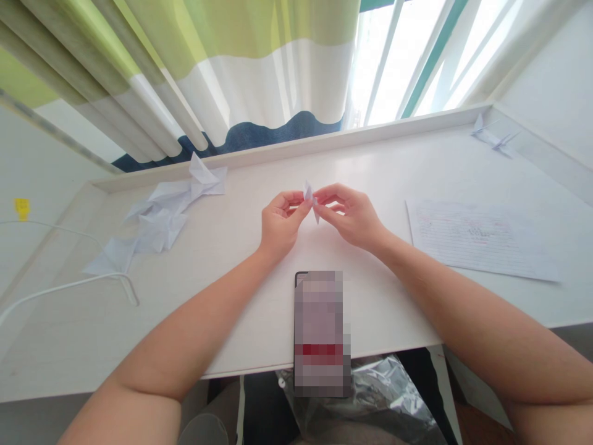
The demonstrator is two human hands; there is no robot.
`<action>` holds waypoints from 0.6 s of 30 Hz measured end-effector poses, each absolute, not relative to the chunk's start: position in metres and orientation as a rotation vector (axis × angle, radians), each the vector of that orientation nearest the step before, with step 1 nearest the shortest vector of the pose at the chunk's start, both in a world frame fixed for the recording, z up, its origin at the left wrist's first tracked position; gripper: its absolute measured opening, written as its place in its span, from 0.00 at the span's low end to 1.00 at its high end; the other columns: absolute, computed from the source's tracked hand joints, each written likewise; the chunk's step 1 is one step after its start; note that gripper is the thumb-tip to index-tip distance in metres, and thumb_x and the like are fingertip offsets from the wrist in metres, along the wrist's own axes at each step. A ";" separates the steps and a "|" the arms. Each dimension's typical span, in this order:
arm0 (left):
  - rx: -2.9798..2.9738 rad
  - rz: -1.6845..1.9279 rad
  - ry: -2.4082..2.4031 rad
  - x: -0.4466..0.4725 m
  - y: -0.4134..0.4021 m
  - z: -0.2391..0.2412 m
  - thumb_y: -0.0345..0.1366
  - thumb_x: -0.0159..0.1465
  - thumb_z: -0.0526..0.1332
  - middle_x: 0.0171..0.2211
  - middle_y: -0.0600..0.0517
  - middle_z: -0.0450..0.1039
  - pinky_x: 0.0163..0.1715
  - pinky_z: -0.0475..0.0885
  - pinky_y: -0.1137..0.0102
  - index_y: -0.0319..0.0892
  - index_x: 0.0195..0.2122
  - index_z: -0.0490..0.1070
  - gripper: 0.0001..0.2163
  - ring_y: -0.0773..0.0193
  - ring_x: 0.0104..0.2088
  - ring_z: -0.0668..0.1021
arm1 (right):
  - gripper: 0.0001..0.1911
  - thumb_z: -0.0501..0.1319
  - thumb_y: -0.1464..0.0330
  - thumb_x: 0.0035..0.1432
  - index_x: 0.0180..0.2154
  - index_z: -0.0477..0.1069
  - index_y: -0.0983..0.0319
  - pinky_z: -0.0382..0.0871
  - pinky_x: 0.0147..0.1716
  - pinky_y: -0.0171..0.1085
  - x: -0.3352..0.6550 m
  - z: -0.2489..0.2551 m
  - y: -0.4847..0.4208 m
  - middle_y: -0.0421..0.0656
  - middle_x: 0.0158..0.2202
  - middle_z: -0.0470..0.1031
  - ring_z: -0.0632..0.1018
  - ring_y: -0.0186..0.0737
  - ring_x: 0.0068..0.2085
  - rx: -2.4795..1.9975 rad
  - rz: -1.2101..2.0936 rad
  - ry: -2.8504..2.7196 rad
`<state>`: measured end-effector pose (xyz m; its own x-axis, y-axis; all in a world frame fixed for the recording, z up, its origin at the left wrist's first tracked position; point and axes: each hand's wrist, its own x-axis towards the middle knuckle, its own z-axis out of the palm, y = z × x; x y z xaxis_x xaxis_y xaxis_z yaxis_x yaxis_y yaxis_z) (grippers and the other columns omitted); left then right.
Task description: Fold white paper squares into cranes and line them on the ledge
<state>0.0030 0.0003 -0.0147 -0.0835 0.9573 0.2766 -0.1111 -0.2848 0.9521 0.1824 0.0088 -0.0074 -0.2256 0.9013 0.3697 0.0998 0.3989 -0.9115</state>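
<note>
A small folded piece of white paper (309, 196) is held a little above the white desk (231, 247), pinched from both sides. My left hand (279, 224) grips its left side with thumb and fingertips. My right hand (351, 213) pinches its right side, fingers curled. Both forearms reach in from the bottom of the view. A phone (321, 330) lies flat at the desk's front edge, just below my hands.
Several folded white paper shapes (160, 219) lie at the left of the desk. A lined sheet (477, 238) rests at the right, a small folded paper (495, 139) in the far right corner. A white cable (65, 287) runs along the left. Curtains hang behind.
</note>
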 end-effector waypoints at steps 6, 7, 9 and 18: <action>1.203 1.526 1.032 0.003 0.000 -0.013 0.44 0.58 0.81 0.36 0.51 0.83 0.45 0.78 0.66 0.42 0.36 0.81 0.15 0.65 0.38 0.83 | 0.18 0.74 0.51 0.61 0.42 0.78 0.56 0.82 0.43 0.48 0.182 -0.008 0.008 0.43 0.42 0.84 0.85 0.45 0.44 -0.893 0.990 -1.611; 1.197 1.530 1.031 0.003 0.001 -0.013 0.43 0.58 0.81 0.36 0.52 0.82 0.45 0.78 0.66 0.42 0.36 0.80 0.15 0.65 0.38 0.83 | 0.18 0.75 0.51 0.61 0.42 0.77 0.56 0.82 0.43 0.48 0.182 -0.008 0.008 0.43 0.41 0.84 0.85 0.45 0.44 -0.889 0.994 -1.605; 1.183 1.544 1.017 0.002 0.001 -0.013 0.42 0.57 0.81 0.35 0.54 0.81 0.44 0.77 0.67 0.43 0.37 0.77 0.16 0.66 0.37 0.82 | 0.19 0.75 0.52 0.59 0.43 0.76 0.56 0.82 0.43 0.47 0.182 -0.008 0.009 0.42 0.40 0.84 0.85 0.44 0.43 -0.887 1.006 -1.592; 1.076 1.456 0.893 0.006 -0.003 -0.012 0.44 0.56 0.82 0.38 0.53 0.83 0.48 0.79 0.66 0.44 0.41 0.80 0.18 0.65 0.39 0.83 | 0.21 0.76 0.50 0.57 0.40 0.80 0.58 0.79 0.41 0.45 0.179 -0.007 0.008 0.43 0.37 0.85 0.84 0.43 0.40 -0.938 1.121 -1.551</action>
<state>0.0063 -0.0025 -0.0121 -0.0259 0.9880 0.1526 -0.3124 -0.1530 0.9375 0.1792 0.0076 -0.0071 -0.2350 0.9360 0.2619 0.0447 0.2795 -0.9591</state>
